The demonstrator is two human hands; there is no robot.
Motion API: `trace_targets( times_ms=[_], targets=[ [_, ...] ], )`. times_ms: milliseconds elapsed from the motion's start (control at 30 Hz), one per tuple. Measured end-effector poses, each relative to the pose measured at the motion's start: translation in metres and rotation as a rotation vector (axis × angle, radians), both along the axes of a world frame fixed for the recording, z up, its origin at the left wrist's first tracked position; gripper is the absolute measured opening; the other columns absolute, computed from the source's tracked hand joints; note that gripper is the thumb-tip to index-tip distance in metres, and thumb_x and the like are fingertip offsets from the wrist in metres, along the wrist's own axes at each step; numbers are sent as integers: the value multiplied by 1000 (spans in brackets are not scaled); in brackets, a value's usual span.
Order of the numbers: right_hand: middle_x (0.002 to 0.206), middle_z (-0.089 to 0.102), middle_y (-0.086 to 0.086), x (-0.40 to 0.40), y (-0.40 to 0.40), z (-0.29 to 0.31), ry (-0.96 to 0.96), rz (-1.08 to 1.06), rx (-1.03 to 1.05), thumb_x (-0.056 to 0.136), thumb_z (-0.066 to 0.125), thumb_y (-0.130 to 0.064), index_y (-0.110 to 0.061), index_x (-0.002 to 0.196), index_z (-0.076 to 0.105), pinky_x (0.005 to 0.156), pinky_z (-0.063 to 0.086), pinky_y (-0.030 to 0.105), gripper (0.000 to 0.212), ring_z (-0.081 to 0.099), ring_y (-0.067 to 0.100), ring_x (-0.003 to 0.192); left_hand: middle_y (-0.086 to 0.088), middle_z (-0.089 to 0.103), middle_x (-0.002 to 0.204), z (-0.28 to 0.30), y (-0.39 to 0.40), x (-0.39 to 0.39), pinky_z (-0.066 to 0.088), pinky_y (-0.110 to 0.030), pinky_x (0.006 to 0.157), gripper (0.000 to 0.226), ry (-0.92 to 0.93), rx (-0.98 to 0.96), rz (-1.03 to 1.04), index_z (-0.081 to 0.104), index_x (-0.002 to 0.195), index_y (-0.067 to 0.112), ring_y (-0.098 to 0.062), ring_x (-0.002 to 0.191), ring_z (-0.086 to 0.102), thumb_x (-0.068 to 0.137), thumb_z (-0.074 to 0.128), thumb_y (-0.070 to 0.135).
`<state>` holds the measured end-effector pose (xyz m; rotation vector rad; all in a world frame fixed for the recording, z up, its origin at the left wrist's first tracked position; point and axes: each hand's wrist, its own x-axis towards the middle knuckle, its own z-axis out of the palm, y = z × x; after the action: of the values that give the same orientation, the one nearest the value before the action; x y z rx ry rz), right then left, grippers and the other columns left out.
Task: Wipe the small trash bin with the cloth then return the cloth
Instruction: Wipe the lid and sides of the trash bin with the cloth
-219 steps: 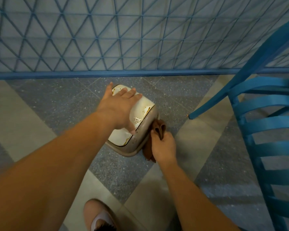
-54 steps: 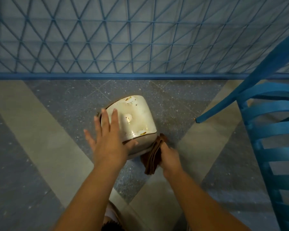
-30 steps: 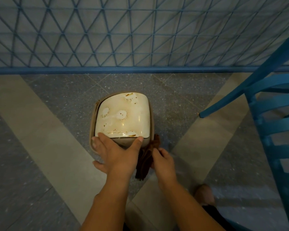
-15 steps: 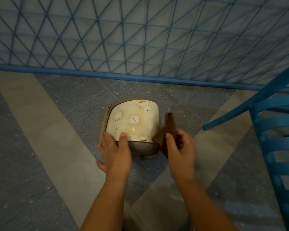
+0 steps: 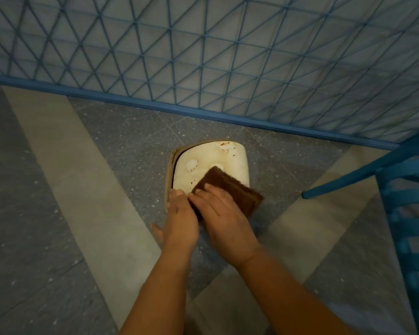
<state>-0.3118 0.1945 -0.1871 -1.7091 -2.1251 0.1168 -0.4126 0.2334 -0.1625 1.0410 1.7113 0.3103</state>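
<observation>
The small trash bin point(image 5: 218, 160) stands on the floor, seen from above, with a cream lid marked by rusty spots and a tan rim. A folded brown cloth point(image 5: 232, 189) lies flat on the near right part of the lid. My right hand point(image 5: 220, 213) presses on the cloth with fingers spread over its near edge. My left hand point(image 5: 180, 216) grips the bin's near left edge, fingers curled over the rim. The front of the bin is hidden behind both hands.
A blue chair point(image 5: 406, 189) stands at the right, one leg tip point(image 5: 305, 195) close to the bin. A blue lattice railing point(image 5: 203, 56) with a blue base rail point(image 5: 203, 114) runs behind the bin. The floor is grey and beige tile.
My right hand has lifted the cloth from the bin's right side and laid it flat on the lid. My left hand stays on the near left edge. The view has tilted.
</observation>
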Motion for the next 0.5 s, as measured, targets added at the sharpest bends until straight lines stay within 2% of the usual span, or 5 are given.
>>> trace_targets(
  times_ms=[167, 233, 333, 433, 500],
  targets=[
    [112, 68, 7, 14, -4, 14, 106, 69, 181, 87, 54, -8, -9, 115, 66, 97, 49, 34, 30, 59, 21, 107, 0, 24, 157, -3, 3, -3, -14, -44, 116, 61, 49, 3, -60, 22, 151, 26, -15, 146, 15, 98, 8, 52],
    [115, 64, 0, 31, -13, 22, 264, -225, 228, 88, 48, -10, -18, 117, 63, 101, 46, 37, 34, 58, 19, 109, 0, 21, 158, -4, 2, -1, -12, -49, 116, 58, 82, 2, -105, 19, 151, 28, -18, 147, 12, 99, 11, 49],
    [125, 57, -9, 52, -20, 23, 831, -776, 90, 92, 54, -9, -42, 115, 55, 106, 43, 42, 41, 52, 10, 117, -1, 24, 157, -14, 1, 4, -3, -55, 116, 59, 42, 30, -118, 15, 150, 33, -24, 146, 16, 95, 27, 50],
    [121, 58, -21, 50, -25, 20, 984, -702, 30, 91, 57, -7, -51, 110, 55, 108, 42, 38, 48, 53, 6, 120, -6, 26, 155, -17, 1, 10, 16, -55, 115, 70, -53, 22, -95, 19, 146, 40, -30, 142, 24, 79, 33, 59],
    [129, 51, -27, 43, -27, 16, 905, -583, 51, 90, 60, -10, -51, 111, 56, 112, 35, 29, 47, 45, 6, 131, -5, 16, 159, -15, 0, 15, 9, -55, 117, 73, -18, 5, -113, 11, 149, 38, -28, 145, 14, 83, 29, 62]
  ],
)
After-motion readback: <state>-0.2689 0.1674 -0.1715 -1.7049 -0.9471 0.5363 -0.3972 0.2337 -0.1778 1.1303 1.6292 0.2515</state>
